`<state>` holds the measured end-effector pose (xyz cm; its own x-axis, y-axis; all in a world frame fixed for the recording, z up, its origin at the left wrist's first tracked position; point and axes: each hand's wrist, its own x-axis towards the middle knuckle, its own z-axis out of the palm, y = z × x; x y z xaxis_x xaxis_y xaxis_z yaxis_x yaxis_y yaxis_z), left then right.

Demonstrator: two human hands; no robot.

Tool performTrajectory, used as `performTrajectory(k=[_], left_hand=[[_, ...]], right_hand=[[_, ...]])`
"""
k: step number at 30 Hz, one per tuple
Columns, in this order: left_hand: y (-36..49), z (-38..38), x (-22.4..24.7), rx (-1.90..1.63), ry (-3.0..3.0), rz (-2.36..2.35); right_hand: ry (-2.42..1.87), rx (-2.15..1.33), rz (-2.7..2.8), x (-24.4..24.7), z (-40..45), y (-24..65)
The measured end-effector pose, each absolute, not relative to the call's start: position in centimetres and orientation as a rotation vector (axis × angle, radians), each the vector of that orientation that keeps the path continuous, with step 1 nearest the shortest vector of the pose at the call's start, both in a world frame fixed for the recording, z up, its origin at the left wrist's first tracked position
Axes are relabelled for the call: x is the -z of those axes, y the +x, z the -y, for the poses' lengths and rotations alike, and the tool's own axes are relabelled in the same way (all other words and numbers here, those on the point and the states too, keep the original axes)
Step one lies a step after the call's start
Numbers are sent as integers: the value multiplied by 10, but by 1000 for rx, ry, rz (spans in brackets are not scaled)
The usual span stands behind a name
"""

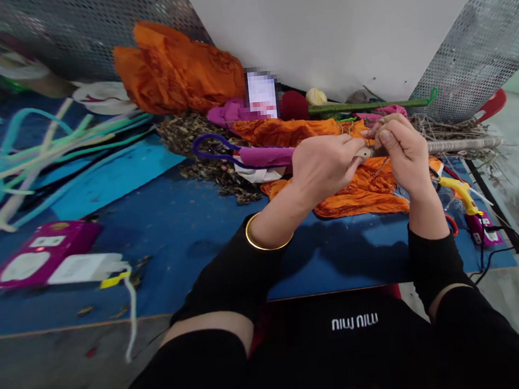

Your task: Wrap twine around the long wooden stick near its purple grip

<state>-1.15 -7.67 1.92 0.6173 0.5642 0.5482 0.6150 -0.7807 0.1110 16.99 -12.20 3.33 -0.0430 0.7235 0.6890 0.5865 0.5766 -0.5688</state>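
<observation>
Over the orange cloth [354,192], my left hand [322,160] has its fingers closed on a small beige piece [365,152] with a dark dot on it. Close beside it, my right hand [403,145] pinches with thumb and fingertips at the piece's far end; thin dark strands show there, too fine to name. A pale ringed stick [468,144] sticks out to the right from behind my right hand. Left of my left hand lie a magenta cloth roll [267,156] and a dark blue fuzzy loop [198,146]. The palms of both hands are hidden.
Pastel fuzzy strips [55,146] and a blue sheet [121,176] lie left. Dried leaves [186,140], an orange bundle [176,68] and a green stick [370,106] line the back. A yellow glue gun [461,192] and purple power boxes [68,244] rest near the edges.
</observation>
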Motion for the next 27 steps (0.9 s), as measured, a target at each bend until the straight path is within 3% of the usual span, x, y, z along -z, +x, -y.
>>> performTrajectory(k=[14, 27], left_hand=[[-8, 69, -7, 957, -2635, 799], [-76, 44, -47, 940, -2602, 1351]], right_hand=[[-1119, -271, 1695, -29, 120, 172], [-983, -587, 1255, -45, 128, 228]])
